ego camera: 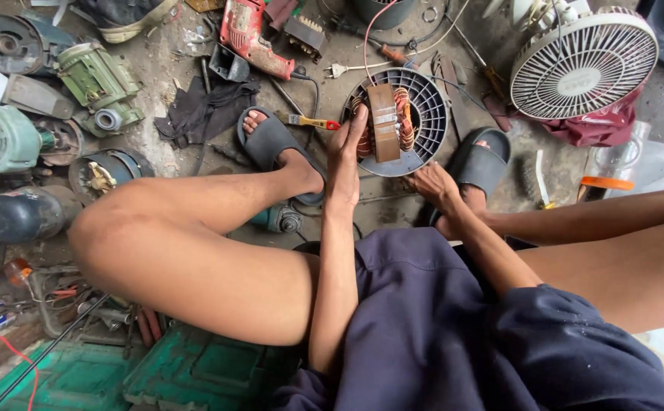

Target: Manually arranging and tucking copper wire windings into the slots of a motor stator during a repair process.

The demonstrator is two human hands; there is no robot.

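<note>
Round grey plastic fan housing [423, 114] looks matt; its copper wire windings [402, 122] shine around a dull rusty metal core [384, 122]. Concrete floor [157, 76] is rough.

Single head-worn view, looking steeply down — over knees, close to floor clutter
</note>
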